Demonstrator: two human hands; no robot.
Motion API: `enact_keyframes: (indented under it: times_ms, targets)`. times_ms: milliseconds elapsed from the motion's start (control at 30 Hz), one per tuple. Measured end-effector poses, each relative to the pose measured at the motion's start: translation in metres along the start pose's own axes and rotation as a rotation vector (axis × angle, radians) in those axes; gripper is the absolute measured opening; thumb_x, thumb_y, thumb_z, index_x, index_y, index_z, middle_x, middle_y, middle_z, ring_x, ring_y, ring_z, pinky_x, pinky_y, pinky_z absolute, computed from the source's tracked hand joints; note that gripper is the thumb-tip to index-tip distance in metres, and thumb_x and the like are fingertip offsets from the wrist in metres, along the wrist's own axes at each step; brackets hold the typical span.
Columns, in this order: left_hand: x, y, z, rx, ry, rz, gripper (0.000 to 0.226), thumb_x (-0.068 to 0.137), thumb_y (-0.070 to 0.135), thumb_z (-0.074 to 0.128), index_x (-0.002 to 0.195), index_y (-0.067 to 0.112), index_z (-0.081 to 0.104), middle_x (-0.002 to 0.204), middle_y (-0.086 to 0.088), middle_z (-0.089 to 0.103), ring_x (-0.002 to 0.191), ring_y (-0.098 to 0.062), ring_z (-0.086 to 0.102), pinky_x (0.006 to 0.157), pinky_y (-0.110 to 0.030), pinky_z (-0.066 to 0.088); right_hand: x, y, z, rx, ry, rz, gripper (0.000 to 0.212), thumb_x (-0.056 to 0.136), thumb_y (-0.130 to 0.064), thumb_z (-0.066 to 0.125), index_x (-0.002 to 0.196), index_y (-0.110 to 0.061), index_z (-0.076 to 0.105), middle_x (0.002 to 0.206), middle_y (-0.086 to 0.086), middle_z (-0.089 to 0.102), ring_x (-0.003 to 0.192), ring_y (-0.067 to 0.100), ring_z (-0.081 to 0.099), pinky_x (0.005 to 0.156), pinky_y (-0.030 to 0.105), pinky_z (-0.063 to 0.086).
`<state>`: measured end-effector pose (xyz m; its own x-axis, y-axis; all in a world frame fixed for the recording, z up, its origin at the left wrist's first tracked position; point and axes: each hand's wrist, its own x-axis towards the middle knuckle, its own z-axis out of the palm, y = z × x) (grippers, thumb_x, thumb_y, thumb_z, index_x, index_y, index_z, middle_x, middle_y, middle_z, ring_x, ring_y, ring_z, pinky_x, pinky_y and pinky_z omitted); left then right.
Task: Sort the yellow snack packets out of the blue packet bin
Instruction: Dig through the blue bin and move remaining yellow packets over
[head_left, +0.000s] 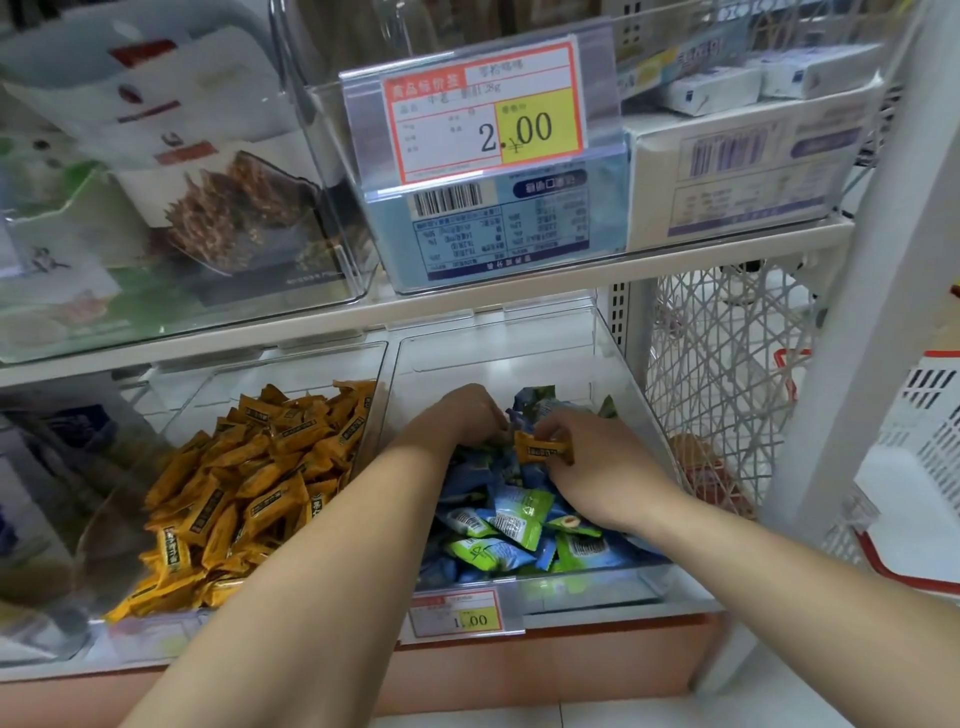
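We count two hands, left hand (470, 415) and right hand (592, 467), and one small yellow foil snack packet (540, 449) inside the clear plastic blue-packet bin (519, 358); one clear plastic yellow-packet bin (291, 374) left of it; one paper price tag (457, 616) on its front, another price tag (485, 111) above.

Right hand (589, 467) pinches yellow packet (540, 448); left hand (462, 415) in blue packet bin (493, 358).

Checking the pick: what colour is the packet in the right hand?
Yellow-orange packet with a dark label strip, pinched by the right hand; head view.
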<state>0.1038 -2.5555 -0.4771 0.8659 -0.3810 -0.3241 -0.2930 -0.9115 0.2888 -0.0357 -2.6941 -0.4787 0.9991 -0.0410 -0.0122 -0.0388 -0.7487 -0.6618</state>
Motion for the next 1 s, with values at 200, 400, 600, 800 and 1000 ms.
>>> enact_keyframes:
  times_ms: [200,400,600,800,1000]
  targets:
    - [-0.009,-0.008,-0.003,-0.168,0.009,0.010,0.019,0.086,0.017,0.073,0.104,0.014,0.078,0.103,-0.003,0.072,0.081,-0.008,0.058,0.074,-0.021,0.042,-0.001,-0.002,-0.001,-0.004,-0.017,0.002,0.031,0.091,-0.018,0.052,0.117,-0.034,0.056,0.105,-0.006,0.065,0.077,0.012,0.061,0.066,0.034,0.053]
    - [-0.013,-0.009,0.001,-0.255,0.005,-0.013,0.018,0.083,0.014,0.075,0.100,0.017,0.079,0.090,0.002,0.067,0.083,-0.010,0.060,0.077,-0.024,0.045,-0.001,-0.001,-0.001,-0.001,-0.023,0.006,0.029,0.090,-0.019,0.054,0.114,-0.036,0.054,0.102,-0.007,0.065,0.071,0.010,0.060,0.054,0.029,0.042]
    - [-0.027,-0.004,-0.005,-0.520,0.362,-0.012,0.016,0.085,0.010,0.069,0.096,0.018,0.075,0.091,0.000,0.072,0.081,-0.013,0.067,0.073,-0.023,0.052,-0.001,-0.001,-0.002,0.094,0.038,0.015,0.035,0.088,-0.016,0.058,0.116,-0.037,0.053,0.110,-0.013,0.060,0.077,0.003,0.057,0.057,0.018,0.046]
    - [-0.074,0.005,-0.001,-0.903,0.371,0.117,0.032,0.086,0.001,0.063,0.089,0.031,0.074,0.094,0.007,0.076,0.087,-0.016,0.072,0.076,-0.032,0.060,-0.002,-0.006,-0.011,0.337,0.158,-0.019,0.029,0.085,-0.010,0.069,0.098,-0.035,0.067,0.094,-0.021,0.064,0.074,-0.005,0.058,0.057,0.003,0.041]
    - [-0.104,0.008,0.004,-1.193,0.359,0.153,0.014,0.093,0.006,0.065,0.102,0.014,0.072,0.096,-0.009,0.076,0.081,-0.023,0.073,0.070,-0.030,0.058,-0.007,-0.013,-0.015,0.796,0.147,0.019,0.034,0.084,-0.006,0.076,0.111,-0.021,0.063,0.095,0.005,0.076,0.084,0.018,0.073,0.071,0.025,0.056]
